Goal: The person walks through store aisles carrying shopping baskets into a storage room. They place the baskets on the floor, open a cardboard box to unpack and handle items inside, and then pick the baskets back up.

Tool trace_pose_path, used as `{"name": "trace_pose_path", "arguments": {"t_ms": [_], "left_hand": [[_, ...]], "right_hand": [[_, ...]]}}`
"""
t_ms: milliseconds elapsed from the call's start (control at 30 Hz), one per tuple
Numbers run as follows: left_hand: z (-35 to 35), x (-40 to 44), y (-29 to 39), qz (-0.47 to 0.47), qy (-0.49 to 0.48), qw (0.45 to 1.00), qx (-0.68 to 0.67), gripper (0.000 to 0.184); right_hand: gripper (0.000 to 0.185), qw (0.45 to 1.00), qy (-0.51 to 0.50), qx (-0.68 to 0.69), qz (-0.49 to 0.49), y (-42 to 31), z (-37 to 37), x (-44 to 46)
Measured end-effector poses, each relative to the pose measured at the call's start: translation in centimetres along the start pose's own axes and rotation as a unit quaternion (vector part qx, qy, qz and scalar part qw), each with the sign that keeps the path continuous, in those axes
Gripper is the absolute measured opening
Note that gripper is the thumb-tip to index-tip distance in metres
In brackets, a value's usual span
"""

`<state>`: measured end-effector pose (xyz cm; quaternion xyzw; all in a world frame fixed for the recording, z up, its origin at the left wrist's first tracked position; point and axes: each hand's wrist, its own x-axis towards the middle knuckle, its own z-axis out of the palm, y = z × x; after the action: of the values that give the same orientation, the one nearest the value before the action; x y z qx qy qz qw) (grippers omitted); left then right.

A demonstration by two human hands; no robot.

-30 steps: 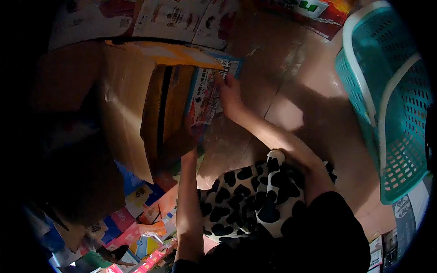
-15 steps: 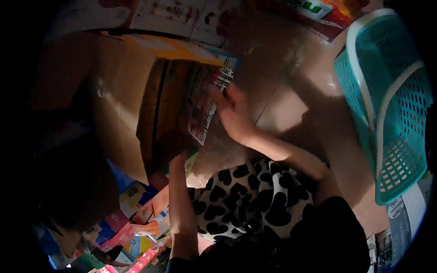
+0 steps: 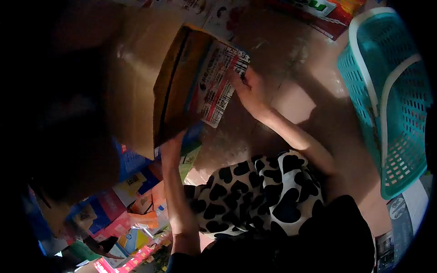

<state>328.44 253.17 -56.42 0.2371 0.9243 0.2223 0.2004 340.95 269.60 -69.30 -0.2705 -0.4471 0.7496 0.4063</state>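
Note:
A brown cardboard box is tilted at the upper left, its open side facing right. A printed cardboard panel with red stripes and dark lettering lies along the right side of the opening. My right hand grips this panel at its upper right edge, the thumb on the printed face. My left hand reaches up to the lower edge of the box, where deep shadow hides its fingers. Whether it holds the box cannot be made out.
A teal plastic basket with a pale rim and handle stands at the right. Colourful packages and cartons lie piled at the lower left. A red printed package is at the top. Grey printed cardboard lies at the lower right.
The box has turned and shifted up and to the right, with the printed panel. My right hand has moved slightly up and right, and my left hand slightly up and left.

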Motion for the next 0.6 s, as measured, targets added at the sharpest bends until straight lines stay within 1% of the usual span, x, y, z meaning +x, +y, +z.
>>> {"name": "trace_pose_path", "arguments": {"t_ms": [33,100,133,167,200,233,267,300,333,367,400,433,467,500,533,567,600], "left_hand": [[0.3,0.2,0.0,0.028,-0.003,0.994,-0.106,0.050],[1.0,0.0,0.9,0.047,-0.002,0.990,-0.131,0.047],[1.2,0.0,1.2,0.065,-0.003,0.986,-0.152,0.044],[1.3,0.8,0.3,0.063,-0.004,0.987,-0.150,0.044],[1.5,2.1,-1.3,0.054,-0.003,0.987,-0.152,0.039],[1.5,2.7,-1.6,0.046,-0.003,0.987,-0.157,0.035],[1.5,2.7,-1.6,0.046,-0.005,0.986,-0.160,0.035],[1.6,2.7,-0.5,0.108,0.031,0.993,-0.036,0.031],[1.9,3.1,0.6,0.169,0.068,0.979,0.088,0.027],[1.9,3.3,1.2,0.184,0.068,0.977,0.081,0.027],[1.4,3.2,1.3,0.154,0.025,0.988,0.020,0.029],[1.0,2.7,1.3,0.119,-0.021,0.992,-0.039,0.031],[0.6,2.1,2.1,0.108,-0.048,0.993,-0.006,0.029],[0.1,1.5,2.8,0.096,-0.073,0.992,0.027,0.027],[0.0,1.7,1.0,0.102,-0.072,0.992,0.028,0.027],[0.2,2.7,-2.3,0.120,0.001,0.986,0.113,0.030],[0.0,3.4,-4.2,0.134,0.074,0.969,0.195,0.034]], "right_hand": [[0.020,1.000,-0.003,-0.004,0.001,-0.4,0.3,-0.2],[0.019,0.998,-0.007,0.015,0.060,-0.9,0.8,-0.5],[0.019,0.998,-0.006,0.017,0.062,0.1,0.8,-0.5],[0.019,0.999,-0.003,0.027,0.036,1.7,0.9,-0.2],[0.020,0.999,0.000,0.037,0.008,2.6,0.9,0.0],[0.020,0.999,0.000,0.038,0.006,2.4,0.7,-0.1],[0.021,0.999,-0.004,0.031,0.044,1.7,0.3,-0.3],[0.023,0.997,-0.007,0.027,0.074,1.0,0.0,-0.1],[0.023,0.998,-0.002,0.022,0.063,0.4,0.0,-0.2],[0.025,0.998,0.043,-0.015,0.034,-0.3,0.2,-0.2],[0.029,0.995,0.089,-0.052,0.005,-1.0,0.0,0.2],[0.029,0.994,0.096,-0.055,-0.005,-1.6,-0.6,1.0],[0.028,0.954,0.178,-0.206,-0.127,-2.4,-1.4,1.8],[0.029,0.870,0.254,-0.348,-0.241,-3.3,-1.9,2.4],[0.029,0.868,0.259,-0.347,-0.245,-4.0,-2.2,2.4],[0.029,0.895,0.163,-0.336,-0.244,-4.8,-2.4,2.0],[0.029,0.913,0.064,-0.323,-0.240,-5.2,-2.2,1.2]]}}
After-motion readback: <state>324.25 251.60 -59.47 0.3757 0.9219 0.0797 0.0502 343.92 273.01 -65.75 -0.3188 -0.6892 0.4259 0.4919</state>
